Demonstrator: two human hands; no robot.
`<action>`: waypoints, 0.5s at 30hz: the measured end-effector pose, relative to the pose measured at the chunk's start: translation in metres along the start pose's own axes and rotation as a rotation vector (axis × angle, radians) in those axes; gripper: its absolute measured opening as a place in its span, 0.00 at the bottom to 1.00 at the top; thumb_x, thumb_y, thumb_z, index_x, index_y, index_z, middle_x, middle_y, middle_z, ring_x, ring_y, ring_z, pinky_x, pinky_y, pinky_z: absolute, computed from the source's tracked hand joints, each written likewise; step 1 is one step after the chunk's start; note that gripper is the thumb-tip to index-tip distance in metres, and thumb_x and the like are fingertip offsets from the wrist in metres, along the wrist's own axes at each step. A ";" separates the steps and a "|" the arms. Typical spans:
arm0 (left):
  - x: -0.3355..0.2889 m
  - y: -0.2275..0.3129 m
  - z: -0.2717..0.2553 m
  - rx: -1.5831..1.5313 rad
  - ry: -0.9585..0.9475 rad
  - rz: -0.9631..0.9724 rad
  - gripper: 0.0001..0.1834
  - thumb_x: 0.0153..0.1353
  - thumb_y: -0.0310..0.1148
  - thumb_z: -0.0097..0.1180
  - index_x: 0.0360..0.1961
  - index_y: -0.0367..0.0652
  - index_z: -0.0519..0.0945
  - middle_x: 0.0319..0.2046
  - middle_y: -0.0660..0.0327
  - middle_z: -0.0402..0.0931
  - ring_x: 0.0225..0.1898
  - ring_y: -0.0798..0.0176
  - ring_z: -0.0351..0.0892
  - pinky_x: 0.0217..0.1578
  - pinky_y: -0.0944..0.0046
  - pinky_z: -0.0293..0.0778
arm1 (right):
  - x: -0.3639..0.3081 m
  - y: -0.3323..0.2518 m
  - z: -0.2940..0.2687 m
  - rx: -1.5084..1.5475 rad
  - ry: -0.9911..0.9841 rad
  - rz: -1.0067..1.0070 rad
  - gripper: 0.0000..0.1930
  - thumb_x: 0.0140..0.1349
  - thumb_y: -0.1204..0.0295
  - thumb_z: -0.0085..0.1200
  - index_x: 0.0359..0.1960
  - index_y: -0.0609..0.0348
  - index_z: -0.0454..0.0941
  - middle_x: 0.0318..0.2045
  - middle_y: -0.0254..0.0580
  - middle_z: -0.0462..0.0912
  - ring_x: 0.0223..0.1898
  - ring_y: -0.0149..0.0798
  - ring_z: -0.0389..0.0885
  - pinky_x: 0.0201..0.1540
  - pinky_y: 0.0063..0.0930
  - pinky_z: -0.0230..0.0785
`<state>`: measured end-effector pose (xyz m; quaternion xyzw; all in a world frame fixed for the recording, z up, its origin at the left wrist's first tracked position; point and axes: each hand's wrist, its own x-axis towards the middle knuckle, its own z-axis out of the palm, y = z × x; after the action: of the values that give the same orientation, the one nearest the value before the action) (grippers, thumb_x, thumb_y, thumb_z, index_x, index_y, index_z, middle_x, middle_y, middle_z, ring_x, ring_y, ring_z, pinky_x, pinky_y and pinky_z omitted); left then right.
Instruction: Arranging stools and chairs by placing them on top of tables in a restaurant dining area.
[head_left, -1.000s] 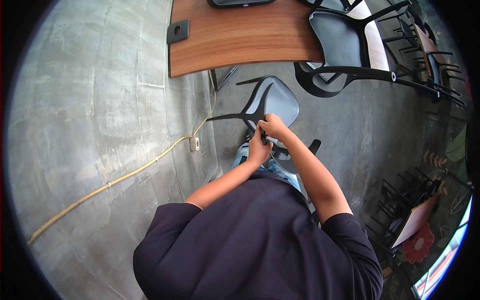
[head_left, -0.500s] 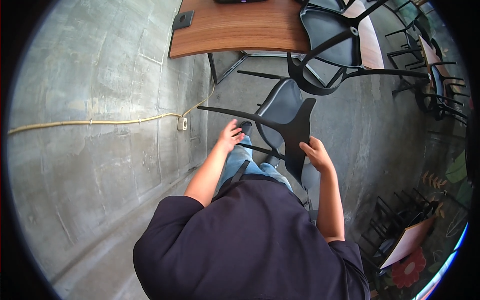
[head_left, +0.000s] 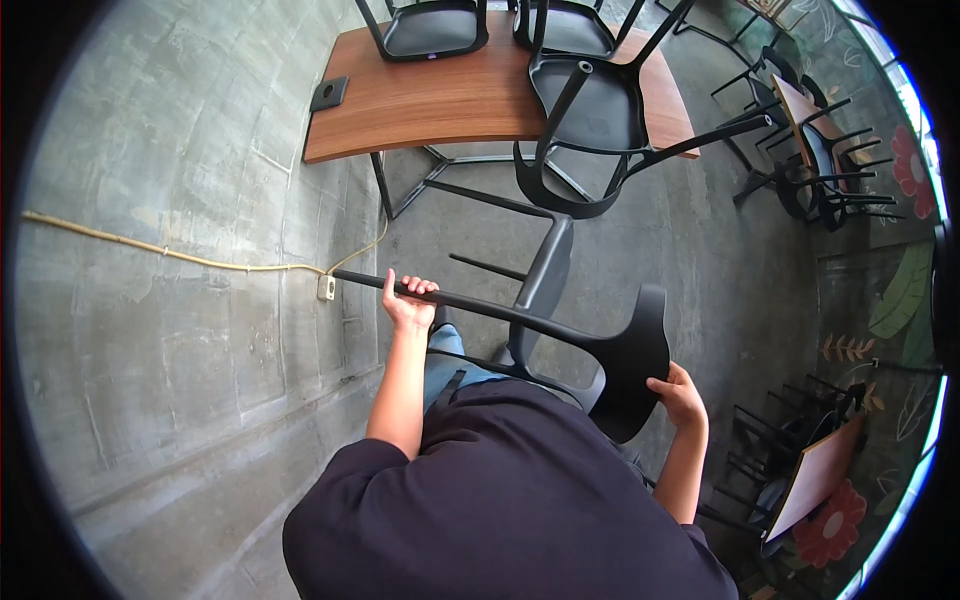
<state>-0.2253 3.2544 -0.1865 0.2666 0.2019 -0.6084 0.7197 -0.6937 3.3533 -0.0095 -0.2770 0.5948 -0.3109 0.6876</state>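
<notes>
A black chair point(head_left: 548, 268) is tipped on its side in front of me, its legs pointing left and its backrest to the right. My left hand point(head_left: 411, 304) is wrapped round one of its legs near the tip. With my right hand point(head_left: 681, 395) I grip the edge of the curved backrest, thumb on the near face and fingers behind it. The seat is turned nearly edge-on. My own body hides the lower part of the chair.
Ahead stands a wooden table point(head_left: 430, 105) with several black chairs upturned on it; one chair point(head_left: 588, 100) overhangs its near edge. A concrete wall point(head_left: 200, 350) with a yellow cable point(head_left: 240, 266) and socket point(head_left: 326, 288) runs along the left. More tables with chairs stand at the right.
My left hand, open beside the chair before, has closed round its leg. The chair has turned further onto its side, its backrest moving right and nearer. My view has shifted.
</notes>
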 end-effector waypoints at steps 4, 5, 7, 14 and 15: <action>-0.061 -0.006 0.052 0.150 -0.049 0.067 0.24 0.59 0.45 0.55 0.13 0.52 0.58 0.10 0.70 0.51 0.14 0.68 0.51 0.23 0.64 0.55 | 0.023 0.062 -0.002 0.319 0.463 0.139 0.22 0.57 0.61 0.60 0.46 0.68 0.76 0.44 0.45 0.80 0.47 0.40 0.79 0.55 0.33 0.66; -0.074 -0.006 0.064 0.147 -0.064 0.084 0.24 0.59 0.45 0.55 0.13 0.52 0.58 0.10 0.70 0.51 0.14 0.68 0.51 0.23 0.64 0.55 | 0.031 0.077 0.005 0.455 0.511 0.023 0.25 0.57 0.57 0.61 0.45 0.69 0.76 0.44 0.45 0.80 0.46 0.41 0.79 0.55 0.35 0.67; -0.100 -0.009 0.084 0.262 -0.170 0.119 0.23 0.58 0.43 0.54 0.13 0.52 0.57 0.10 0.69 0.50 0.14 0.68 0.50 0.23 0.63 0.56 | 0.043 0.090 0.004 0.584 0.492 -0.066 0.26 0.57 0.55 0.60 0.47 0.67 0.76 0.45 0.46 0.80 0.47 0.43 0.78 0.55 0.36 0.67; -0.170 -0.021 0.148 0.430 -0.431 0.246 0.19 0.57 0.36 0.48 0.13 0.52 0.56 0.09 0.68 0.51 0.14 0.68 0.51 0.22 0.63 0.56 | 0.079 0.115 0.013 0.751 0.419 -0.002 0.30 0.55 0.50 0.59 0.52 0.60 0.73 0.50 0.45 0.77 0.51 0.47 0.76 0.57 0.42 0.65; -0.176 -0.021 0.155 0.459 -0.470 0.268 0.19 0.58 0.36 0.47 0.13 0.51 0.57 0.09 0.68 0.51 0.13 0.68 0.52 0.22 0.63 0.56 | 0.085 0.120 0.015 0.763 0.358 -0.036 0.30 0.56 0.49 0.58 0.53 0.58 0.73 0.52 0.45 0.76 0.53 0.48 0.74 0.59 0.45 0.63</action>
<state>-0.2826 3.2894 0.0394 0.2983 -0.1479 -0.5827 0.7413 -0.6584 3.3674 -0.1529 0.0457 0.5420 -0.5640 0.6213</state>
